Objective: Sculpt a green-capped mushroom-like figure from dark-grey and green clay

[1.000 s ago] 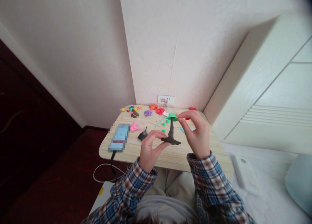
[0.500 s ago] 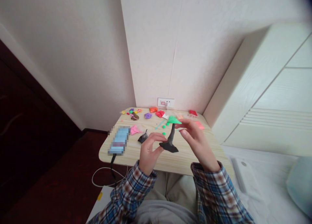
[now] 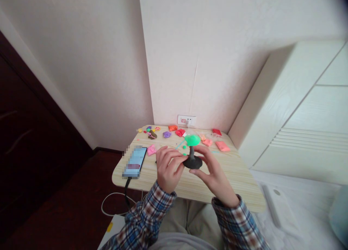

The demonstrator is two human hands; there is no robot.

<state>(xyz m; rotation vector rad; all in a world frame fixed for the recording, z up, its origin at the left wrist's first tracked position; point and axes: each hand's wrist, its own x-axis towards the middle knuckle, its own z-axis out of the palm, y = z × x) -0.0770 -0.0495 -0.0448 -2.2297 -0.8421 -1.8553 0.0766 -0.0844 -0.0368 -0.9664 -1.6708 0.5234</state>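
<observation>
One toy tree (image 3: 191, 153) is held upright, green top (image 3: 192, 140) up, flat black foot (image 3: 193, 163) pinched by the left hand (image 3: 169, 170); whether the right hand (image 3: 214, 174) grips cannot be told.

The phone (image 3: 135, 163) lies on the table (image 3: 236, 177), left of the model (image 3: 192, 163); packets (image 3: 179, 132) lie behind, toward the wall (image 3: 174, 61).

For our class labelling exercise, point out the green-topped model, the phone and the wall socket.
Green-topped model (image 3: 191, 153): head view, dark stem.
Phone (image 3: 134, 163): head view, screen.
Wall socket (image 3: 186, 120): head view, faceplate.
</observation>
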